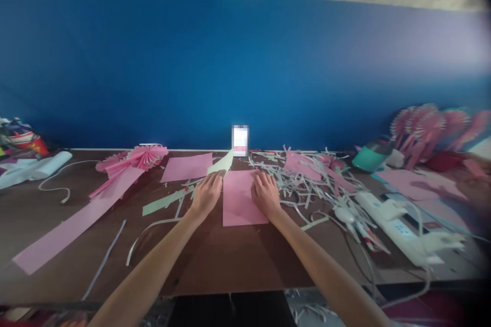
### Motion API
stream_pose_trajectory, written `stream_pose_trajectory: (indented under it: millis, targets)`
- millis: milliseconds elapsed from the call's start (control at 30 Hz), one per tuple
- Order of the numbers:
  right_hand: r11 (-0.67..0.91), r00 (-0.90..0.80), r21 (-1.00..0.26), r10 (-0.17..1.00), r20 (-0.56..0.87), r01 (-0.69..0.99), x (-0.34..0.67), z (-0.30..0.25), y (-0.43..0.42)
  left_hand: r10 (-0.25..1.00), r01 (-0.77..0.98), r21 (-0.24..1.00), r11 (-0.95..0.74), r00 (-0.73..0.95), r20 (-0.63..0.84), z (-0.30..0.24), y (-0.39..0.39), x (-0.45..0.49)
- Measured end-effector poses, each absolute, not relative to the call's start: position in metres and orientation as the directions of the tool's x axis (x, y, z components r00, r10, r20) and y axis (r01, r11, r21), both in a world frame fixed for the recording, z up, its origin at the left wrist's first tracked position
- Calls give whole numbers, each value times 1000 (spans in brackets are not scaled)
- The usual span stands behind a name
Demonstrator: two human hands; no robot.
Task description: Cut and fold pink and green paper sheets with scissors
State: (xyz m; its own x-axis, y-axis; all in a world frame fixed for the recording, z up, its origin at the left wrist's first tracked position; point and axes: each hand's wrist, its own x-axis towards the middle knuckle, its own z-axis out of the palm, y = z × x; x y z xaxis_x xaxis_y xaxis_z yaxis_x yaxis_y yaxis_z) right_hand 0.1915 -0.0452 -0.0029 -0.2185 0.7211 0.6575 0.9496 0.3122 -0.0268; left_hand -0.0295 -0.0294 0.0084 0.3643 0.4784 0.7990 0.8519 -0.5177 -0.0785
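Work zone, mid-desk [230, 253], btwn front & back edges: pink sheet [238, 202], laid flat, near edge roughly parallel to desk front edge, bare surface btwn.

R hand [266, 191]: palm down over R edge of pink sheet, fingers slightly spread, tips toward desk back edge. L hand [208, 191]: just beside L edge of same sheet, fingers close tog. & bent down; can't tell whether pinching or touching sheet. Directly behind L fingertips, toward back edge: pale green sheet [220, 164], one corner raised.

At back edge, approx. in line w/ pink sheet: lit screen [240, 139], upright, content blurred.

L of L hand, nr back edge: second pink sheet [187, 167]. Slightly nearer front edge: green strip [163, 203]. Farther L, nr back edge: pleated pink rosettes [148, 156], w/ long pink strip [76, 227] running diag. from there toward front L part of desk. Toward back L corner: white roll [56, 164].

R of R hand: tangled heap of pale strips [297, 181], reaching to back edge. Farther R, nr front edge: white power strip [402, 235], set at an angle, w/ cables attached.
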Motion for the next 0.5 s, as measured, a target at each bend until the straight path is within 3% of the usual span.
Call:
stream_pose_trajectory:
  millis: [133,233,300,333,400,467,500]
  targets:
    - [245,-156,-49,746,647,968,221,0,-38,304,738,-164,-655,456,836,15,-24,-48]
    - [174,-56,-123,767,639,977,250,-3,-33,254,705,-91,-703,368,895,22,-26,-52]
    - [112,17,-169,784,620,979,265,-6,-33,326,726,135,-674,129,936,31,-30,-46]
    - [94,35,-181,798,602,979,269,-7,-33,396,713,305,-631,-42,917,36,-32,-42]
    - [116,2,-177,832,554,977,272,-9,-34,592,562,646,-516,-312,744,46,-31,-33]
    - [173,-64,-170,857,511,970,268,-9,-36,792,307,862,-405,-353,498,50,-25,-28]
    - [204,-97,-167,864,494,965,264,-8,-38,901,156,941,-301,-278,334,48,-21,-27]
